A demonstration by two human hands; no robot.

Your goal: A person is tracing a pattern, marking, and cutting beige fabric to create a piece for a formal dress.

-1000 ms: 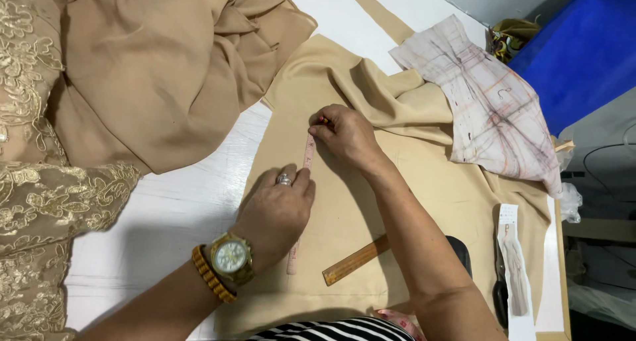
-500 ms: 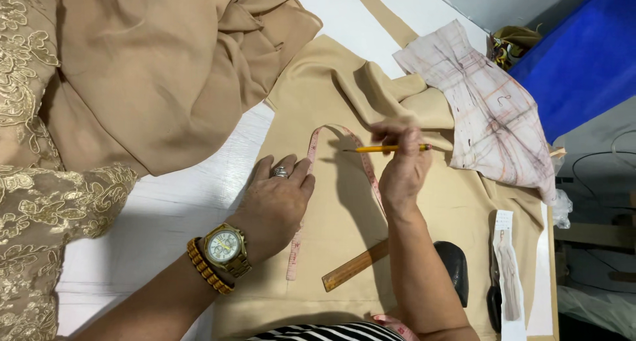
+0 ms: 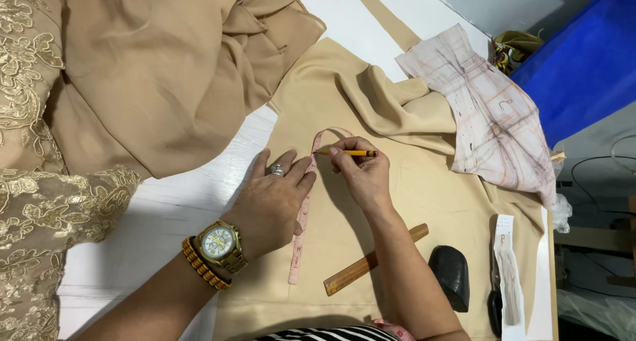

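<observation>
Nearest me, a striped garment edge [image 3: 318,333] at the bottom of view, and a pink tape end just showing beside it. My left hand [image 3: 268,205] lies flat, fingers spread, pressing the pink measuring tape [image 3: 301,228] down onto the tan fabric panel [image 3: 424,202]; no closed grip there, just palm and fingers holding it in place. A gold watch [image 3: 218,243] and an amber bead bracelet [image 3: 202,268] sit on that wrist, a ring on one finger. The tape runs from near the panel's lower part up under the fingers, then curves over in a loop toward my right hand [image 3: 361,175]. The right hand's grip is closed on a yellow pencil [image 3: 351,153], its length lying sideways, the hand resting at the tape's curved top. My right forearm crosses over a wooden ruler [image 3: 374,260], hiding part of it. Right of the arm: a dark rounded weight [image 3: 452,275], dark scissors [image 3: 495,301] partly covered by a paper strip with a figure sketch [image 3: 509,275]. Left, the bare white surface [image 3: 152,215] and gold lace fabric [image 3: 40,202]. Farther off, a heap of tan cloth [image 3: 165,63], a marked paper pattern [image 3: 490,109] overlapping the panel's rumpled far edge, and a blue sheet [image 3: 583,63] beyond.
</observation>
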